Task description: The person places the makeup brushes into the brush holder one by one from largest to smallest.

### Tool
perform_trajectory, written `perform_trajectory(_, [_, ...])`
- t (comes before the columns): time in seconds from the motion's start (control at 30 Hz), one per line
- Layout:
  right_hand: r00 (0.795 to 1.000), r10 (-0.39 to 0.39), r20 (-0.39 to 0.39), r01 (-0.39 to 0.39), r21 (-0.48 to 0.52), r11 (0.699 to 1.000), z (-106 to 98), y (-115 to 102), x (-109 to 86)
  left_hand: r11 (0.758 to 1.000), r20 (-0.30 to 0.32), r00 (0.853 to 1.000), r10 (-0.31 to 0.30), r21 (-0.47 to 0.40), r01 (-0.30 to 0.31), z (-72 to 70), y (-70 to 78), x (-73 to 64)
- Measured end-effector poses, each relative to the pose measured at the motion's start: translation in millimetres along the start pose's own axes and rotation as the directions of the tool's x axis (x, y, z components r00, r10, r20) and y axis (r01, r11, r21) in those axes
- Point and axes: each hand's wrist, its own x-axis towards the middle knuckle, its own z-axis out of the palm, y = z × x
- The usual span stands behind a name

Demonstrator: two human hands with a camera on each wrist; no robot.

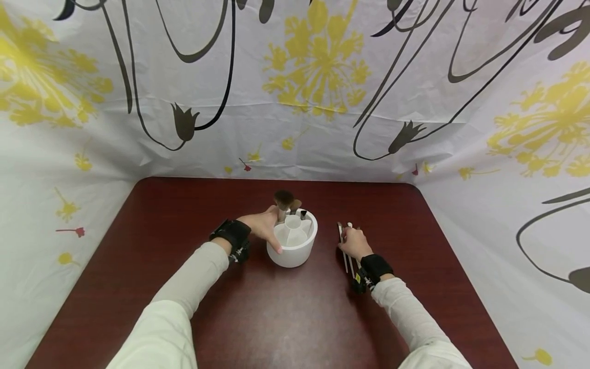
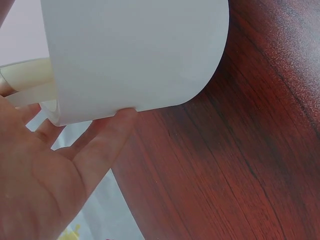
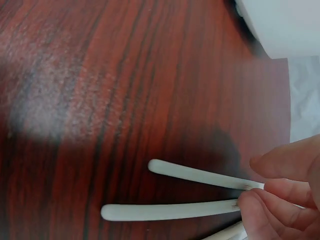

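My left hand (image 1: 264,225) grips a white round brush holder (image 1: 291,257) by its left side, thumb on the near wall. In the left wrist view a fingertip presses the smooth wall of the holder (image 2: 140,55). Inside are dividers and a few makeup brushes (image 1: 283,199), heads up, at the far side. To the right, my right hand (image 1: 356,244) is over several makeup brushes (image 1: 345,262) lying on the table. In the right wrist view, fingertips touch the white handles (image 3: 195,174); I cannot tell whether they pinch one. The brush heads are mostly hidden by the hand.
The dark red wooden table (image 1: 239,328) has rounded far corners. A white cloth (image 1: 286,143) with yellow and grey flower prints hangs behind it and along both sides. Black wrist straps with cameras (image 1: 235,236) sit on both wrists.
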Motion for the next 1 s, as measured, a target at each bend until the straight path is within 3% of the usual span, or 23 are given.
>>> perform_trajectory(0.13, [1.0, 0.004, -0.001, -0.004, 0.009, 1.0, 1.5, -1.5, -1.9, 1.0, -0.004, 1.0, 0.004, -0.027, -0.004, 0.0, 1.2, -0.7])
perform_trajectory(0.2, [1.0, 0.001, -0.005, -0.001, 0.012, 1.0, 2.0, -1.9, -2.6, 0.999, 0.007, 1.0, -0.029, -0.046, 0.029, 0.0, 4.5, -1.1])
perform_trajectory(0.6, [1.0, 0.023, -0.011, -0.024, -0.06, 0.998, 6.3, -3.2, -0.1, 0.997, 0.019, 0.997, -0.072, -0.041, 0.073, 0.3, 7.5, -1.9])
perform_trajectory(1.0, [0.997, 0.021, -0.072, -0.02, 0.007, 1.0, -2.9, -12.8, -2.3, 0.997, 0.027, 0.997, -0.065, -0.042, 0.066, -0.6, 6.3, -0.5])
